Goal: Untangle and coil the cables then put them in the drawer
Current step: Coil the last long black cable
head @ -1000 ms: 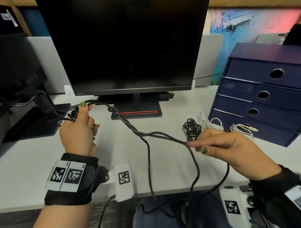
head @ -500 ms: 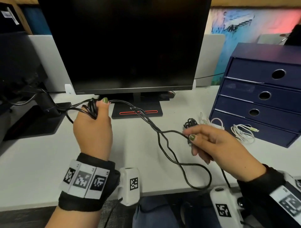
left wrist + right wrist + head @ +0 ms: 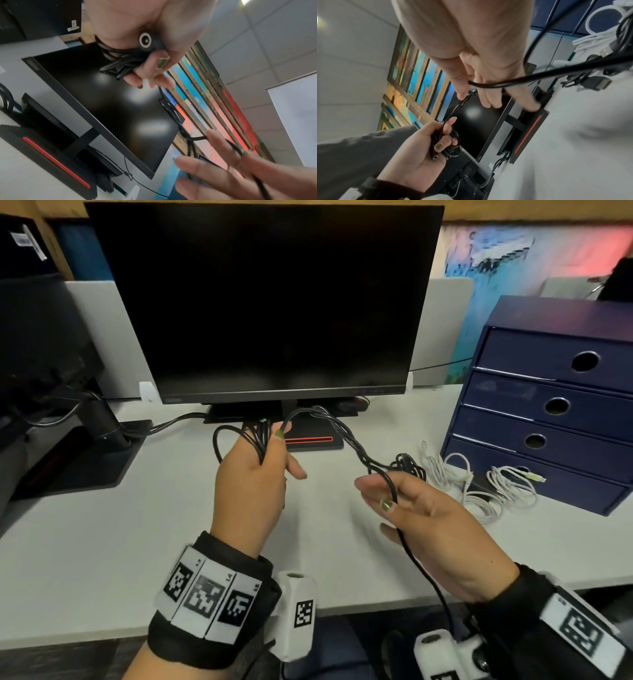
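Note:
A long black cable (image 3: 346, 436) runs between my two hands above the white desk (image 3: 102, 525). My left hand (image 3: 253, 484) grips several coiled loops of it, thumb pressed on the bundle (image 3: 118, 65), with the round plug end (image 3: 145, 40) at my palm. My right hand (image 3: 421, 508) is lower right with its fingers straight. The cable (image 3: 539, 75) lies across those fingers, then drops past the desk edge. A blue drawer unit (image 3: 548, 412) with all drawers closed stands at the right.
White coiled cables (image 3: 479, 487) and a small black coiled cable (image 3: 407, 463) lie on the desk in front of the bottom drawer. A black monitor (image 3: 267, 302) on its stand fills the middle back. Another monitor base with wires (image 3: 102, 436) sits at the left.
My left hand moved right and up with the coiled bundle. My right hand loosened its pinch and straightened its fingers. The hands are closer together, and the hanging loop between them has gone.

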The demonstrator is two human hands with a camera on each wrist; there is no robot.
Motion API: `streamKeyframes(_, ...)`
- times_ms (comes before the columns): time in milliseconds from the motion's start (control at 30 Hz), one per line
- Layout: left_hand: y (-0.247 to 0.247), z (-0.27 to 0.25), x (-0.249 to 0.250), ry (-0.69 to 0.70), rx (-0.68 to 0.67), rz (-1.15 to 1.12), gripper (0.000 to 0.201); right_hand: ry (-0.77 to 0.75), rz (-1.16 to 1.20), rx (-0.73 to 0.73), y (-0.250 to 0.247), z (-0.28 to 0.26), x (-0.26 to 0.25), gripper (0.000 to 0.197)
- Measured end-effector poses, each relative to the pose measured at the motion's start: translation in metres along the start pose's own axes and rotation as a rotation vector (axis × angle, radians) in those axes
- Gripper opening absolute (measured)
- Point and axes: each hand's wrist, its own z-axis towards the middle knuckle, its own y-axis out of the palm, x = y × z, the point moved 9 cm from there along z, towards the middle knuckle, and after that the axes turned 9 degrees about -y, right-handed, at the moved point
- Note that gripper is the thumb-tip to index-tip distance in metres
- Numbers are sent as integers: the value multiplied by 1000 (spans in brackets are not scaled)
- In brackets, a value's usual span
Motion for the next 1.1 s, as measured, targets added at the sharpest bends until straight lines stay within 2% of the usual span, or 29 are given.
streamKeyframes(67, 0, 1, 3, 21, -17, -22, 28, -97, -215, -54, 1, 0, -7, 43)
streamKeyframes(167, 3, 2, 3, 14, -43, -66, 21, -236, -549, -111, 4, 0, -14, 54)
streamKeyframes(233, 2, 3, -1, -30, -58, -160, 17, -333, -699, -103, 2, 2, -17, 55)
streamKeyframes(300, -4, 8, -11, -95, -44, -310, 21, -431, -805, -31, -8, 2, -22, 58)
streamKeyframes(367, -15, 16, -22, -150, 3, -446, 19, -492, -864, 92, -24, 2, -29, 57)
streamKeyframes(433, -26, 23, -34, -205, 65, -537, 19, -518, -853, 200, -41, 1, -38, 47)
streamKeyframes(500, -35, 29, -46, -244, 125, -591, 20, -585, -813, 232, -52, 1, -48, 35)
streamKeyframes(600, -54, 36, -58, -260, 223, -607, 20, -697, -719, 271, -69, -5, -63, 37)
streamKeyframes(667, -72, 39, -68, -280, 324, -610, 19, -643, -593, 313, -85, -5, -66, 34)
streamKeyframes(767, -96, 42, -80, -313, 456, -571, 15, -488, -284, 401, -105, -7, -63, 28)
streamKeyframes(867, -108, 44, -84, -315, 513, -519, 8, -376, -339, 456, -122, -6, -57, 30)
streamKeyframes(1000, -94, 44, -71, -270, 434, -445, 12, -208, -376, 405, -116, -2, -35, 25)
streamKeyframes(1100, -68, 41, -50, -221, 245, -363, 22, -122, -531, 338, -99, 2, -22, 35)
